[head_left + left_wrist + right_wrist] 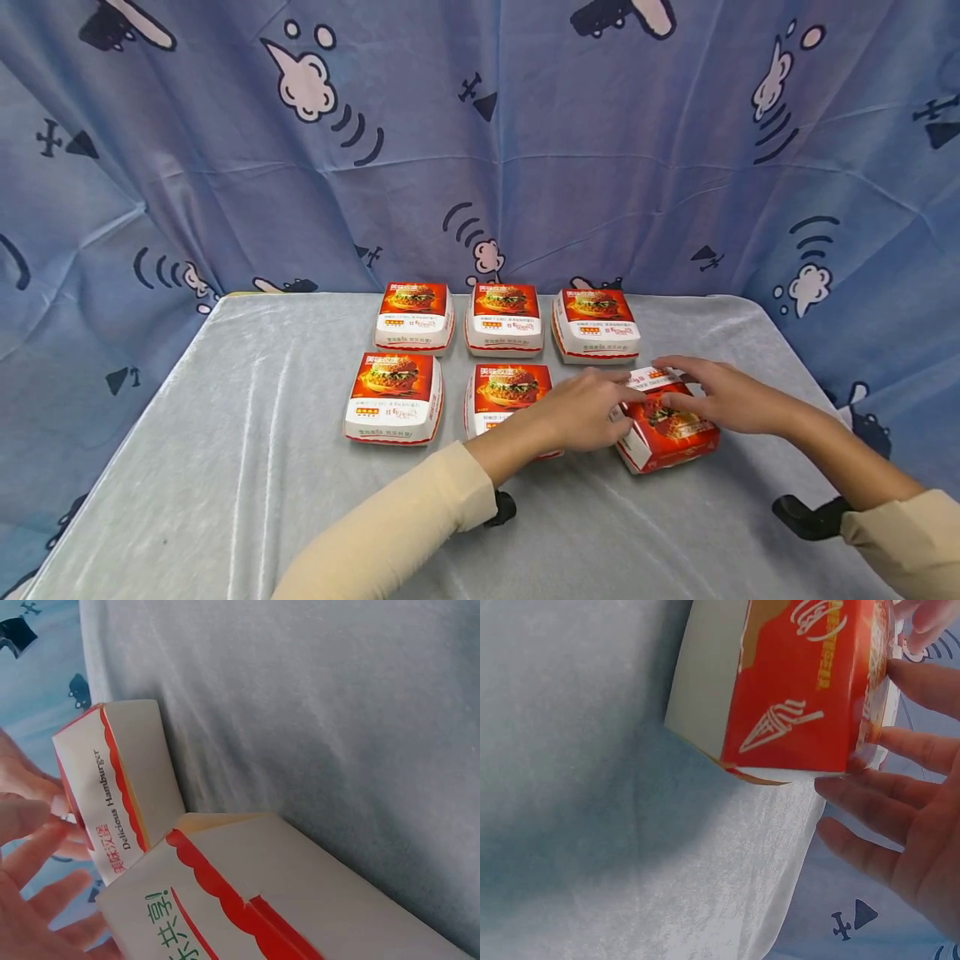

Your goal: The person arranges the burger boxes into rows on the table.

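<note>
A red and white hamburger box [675,421] sits at the front right, turned so that its red side is nearest and its white printed part lies away from me. My left hand [585,408] is at its left edge, fingers reaching onto the top; the left wrist view shows the fingers [45,900] spread beside the box. My right hand [723,396] comes over its far right side. In the right wrist view, extended fingertips [832,787] touch the box's upper edge. Behind my left wrist, another hamburger box [510,387] is partly covered.
Three hamburger boxes stand in a back row: left box [414,317], middle box [504,319] and right box [596,325]. Another box [395,398] stands front left. All rest on a grey cloth-covered table [187,467] before a blue patterned curtain [420,167].
</note>
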A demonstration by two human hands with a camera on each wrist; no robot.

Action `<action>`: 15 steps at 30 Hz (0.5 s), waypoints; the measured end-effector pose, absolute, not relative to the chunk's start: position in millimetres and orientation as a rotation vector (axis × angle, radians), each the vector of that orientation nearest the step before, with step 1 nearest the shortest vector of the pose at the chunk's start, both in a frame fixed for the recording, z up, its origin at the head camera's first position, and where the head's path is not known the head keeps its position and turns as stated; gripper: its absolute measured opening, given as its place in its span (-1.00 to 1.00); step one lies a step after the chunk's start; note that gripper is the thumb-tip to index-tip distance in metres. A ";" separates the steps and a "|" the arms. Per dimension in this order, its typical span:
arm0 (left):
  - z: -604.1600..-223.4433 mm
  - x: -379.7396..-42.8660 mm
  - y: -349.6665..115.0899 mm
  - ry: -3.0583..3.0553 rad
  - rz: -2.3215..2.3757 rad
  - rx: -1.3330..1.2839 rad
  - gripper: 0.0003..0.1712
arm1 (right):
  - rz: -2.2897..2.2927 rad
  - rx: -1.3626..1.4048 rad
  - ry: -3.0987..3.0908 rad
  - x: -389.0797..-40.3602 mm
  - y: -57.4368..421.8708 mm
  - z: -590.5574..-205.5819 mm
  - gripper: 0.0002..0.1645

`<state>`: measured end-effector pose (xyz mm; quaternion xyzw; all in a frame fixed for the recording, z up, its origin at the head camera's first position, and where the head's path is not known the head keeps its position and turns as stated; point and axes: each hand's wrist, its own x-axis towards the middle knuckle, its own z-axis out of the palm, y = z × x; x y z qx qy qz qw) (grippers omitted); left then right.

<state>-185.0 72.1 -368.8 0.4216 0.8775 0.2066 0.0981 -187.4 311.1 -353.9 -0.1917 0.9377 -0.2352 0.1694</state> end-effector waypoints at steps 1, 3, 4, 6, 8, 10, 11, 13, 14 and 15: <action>-368.8 -185.1 71.5 2.596 0.612 1.242 -0.48 | -0.673 -0.555 2.664 -187.5 311.4 -354.2 -0.26; -369.1 -185.0 71.0 2.597 0.596 1.237 -0.49 | -0.682 -0.580 2.662 -187.6 311.8 -354.5 -0.27; -369.3 -184.8 70.8 2.595 0.588 1.234 -0.49 | -0.686 -0.594 2.661 -187.5 312.0 -354.6 -0.28; -369.5 -184.3 70.5 2.596 0.567 1.234 -0.50 | -0.696 -0.617 2.658 -187.3 312.0 -354.4 -0.29; -369.7 -183.6 70.9 2.603 0.548 1.243 -0.51 | -0.708 -0.624 2.651 -186.7 311.4 -353.8 -0.29; -369.7 -183.3 70.8 2.602 0.541 1.240 -0.51 | -0.716 -0.605 2.645 -186.0 310.9 -352.7 -0.27; -369.7 -183.2 70.9 2.601 0.540 1.238 -0.51 | -0.720 -0.591 2.641 -185.7 310.7 -352.0 -0.26; -369.5 -182.9 70.6 2.598 0.539 1.228 -0.51 | -0.717 -0.553 2.637 -185.1 310.6 -350.0 -0.23; -369.5 -182.8 70.5 2.597 0.535 1.223 -0.52 | -0.711 -0.533 2.639 -185.0 310.8 -348.8 -0.21; -369.5 -182.6 70.5 2.598 0.528 1.219 -0.52 | -0.699 -0.519 2.640 -185.0 311.2 -347.6 -0.20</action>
